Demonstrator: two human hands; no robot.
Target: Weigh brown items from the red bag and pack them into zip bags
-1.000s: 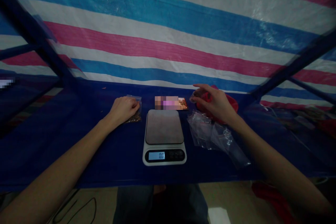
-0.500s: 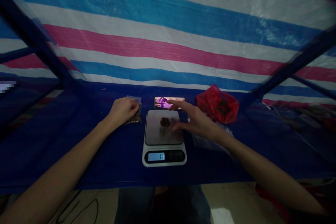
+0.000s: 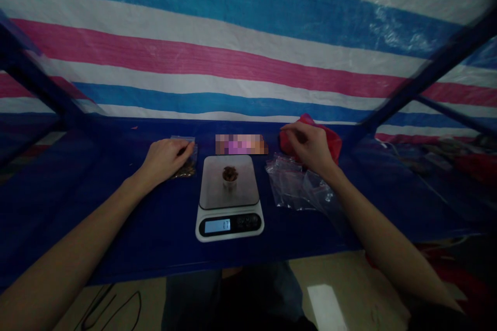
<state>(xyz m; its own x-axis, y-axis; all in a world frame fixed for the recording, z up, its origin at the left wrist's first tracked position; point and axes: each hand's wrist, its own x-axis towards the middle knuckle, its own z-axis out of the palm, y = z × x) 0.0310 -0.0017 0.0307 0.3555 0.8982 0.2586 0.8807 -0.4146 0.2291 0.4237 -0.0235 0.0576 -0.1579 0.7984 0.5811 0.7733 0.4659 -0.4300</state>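
A small clear zip bag (image 3: 185,169) with brown bits in its bottom lies left of the scale, and my left hand (image 3: 163,158) is closed on its upper part. My right hand (image 3: 310,147) is over the red plastic bag (image 3: 333,139), fingers bent and thumb apart, with nothing visible in them; it hides much of that bag. Between my hands stands a white kitchen scale (image 3: 229,225) with a metal plate, its display reading 1.7. On the plate sits a small cup (image 3: 230,184) heaped with brown dried pieces (image 3: 230,172).
Several clear empty zip bags (image 3: 289,189) lie right of the scale, below my right wrist. Behind the scale a phone (image 3: 241,145) lies on the blue surface (image 3: 155,232). Blue metal bars (image 3: 411,83) slant at both sides, and a striped sheet (image 3: 217,62) hangs behind.
My right hand has moved from above the scale to the red bag at the right, uncovering the cup and the zip bags. My left hand stays on its zip bag. The view has shifted slightly.
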